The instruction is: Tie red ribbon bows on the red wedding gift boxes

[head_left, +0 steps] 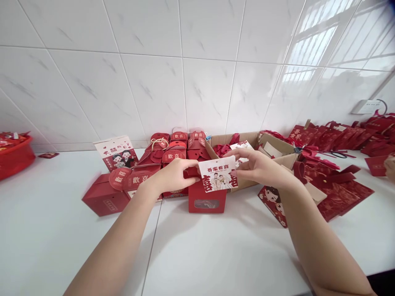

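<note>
In the middle of the table stands a red gift box (206, 204) with a clear window low on its front. Its white upper panel (218, 174) bears a drawn couple and red characters. My left hand (175, 176) pinches that panel's left edge, the thumb and forefinger close together. From the other side, my right hand (259, 166) grips the upper right edge with curved fingers. Behind the left hand, several red boxes (173, 155) sit close together. Near my right forearm leans a red card (274, 205) with drawn figures, partly covered.
An open cardboard carton (247, 137) holds red and white pieces behind the right hand. Red gift bags (342, 193) lie to the right, near black-handled scissors (338, 154). Another person's hand (390, 166) shows at the right edge. A red basin (17, 158) stands far left.
</note>
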The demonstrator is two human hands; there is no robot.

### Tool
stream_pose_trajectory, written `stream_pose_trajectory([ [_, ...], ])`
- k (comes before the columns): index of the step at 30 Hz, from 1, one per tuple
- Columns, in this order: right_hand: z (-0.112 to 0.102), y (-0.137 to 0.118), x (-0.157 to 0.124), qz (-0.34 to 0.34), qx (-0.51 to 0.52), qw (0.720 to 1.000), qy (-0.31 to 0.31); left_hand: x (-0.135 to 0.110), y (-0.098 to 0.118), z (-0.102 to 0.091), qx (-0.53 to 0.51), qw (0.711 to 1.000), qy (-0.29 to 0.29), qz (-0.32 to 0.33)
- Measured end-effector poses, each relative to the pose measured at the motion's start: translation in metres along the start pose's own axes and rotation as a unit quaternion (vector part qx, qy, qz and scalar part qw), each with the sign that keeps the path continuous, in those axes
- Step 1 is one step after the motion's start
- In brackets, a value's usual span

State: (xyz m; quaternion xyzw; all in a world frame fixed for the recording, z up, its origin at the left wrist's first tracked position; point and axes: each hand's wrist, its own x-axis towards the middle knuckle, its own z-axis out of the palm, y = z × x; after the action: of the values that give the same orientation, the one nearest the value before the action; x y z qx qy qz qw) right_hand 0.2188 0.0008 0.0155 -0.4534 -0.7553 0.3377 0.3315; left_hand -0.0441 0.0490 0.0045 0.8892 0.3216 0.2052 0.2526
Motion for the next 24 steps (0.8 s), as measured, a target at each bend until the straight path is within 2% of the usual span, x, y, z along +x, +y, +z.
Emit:
stream_pose_trajectory([
  [3,0.004,-0.002,0.0,0.002,-0.025,0.999,-0.025,-0.002,-0.002,-0.002,-0.026,1.0,-0.015,0.001],
  [5,0.008,-0.002,0.002,-0.018,-0.074,0.997,-0.026,-0.003,-0.002,-0.003,-0.047,0.998,-0.016,-0.023],
  [8,0.014,-0.001,0.004,-0.051,-0.148,0.988,0.001,-0.004,-0.002,-0.003,-0.079,0.995,-0.023,-0.059],
  [11,0.02,-0.003,0.006,-0.107,-0.177,0.978,0.038,-0.004,0.0,-0.004,-0.094,0.994,-0.026,-0.047],
  [13,0.023,-0.004,0.007,-0.142,-0.174,0.974,0.026,-0.004,0.001,-0.004,-0.057,0.997,-0.032,-0.037],
  [17,0.026,-0.007,0.008,-0.139,-0.158,0.978,-0.014,-0.004,-0.001,-0.006,0.03,0.997,-0.058,-0.052],
  [24,0.031,-0.001,0.011,-0.131,-0.194,0.972,0.007,-0.003,0.0,-0.005,-0.016,0.989,-0.1,-0.109],
])
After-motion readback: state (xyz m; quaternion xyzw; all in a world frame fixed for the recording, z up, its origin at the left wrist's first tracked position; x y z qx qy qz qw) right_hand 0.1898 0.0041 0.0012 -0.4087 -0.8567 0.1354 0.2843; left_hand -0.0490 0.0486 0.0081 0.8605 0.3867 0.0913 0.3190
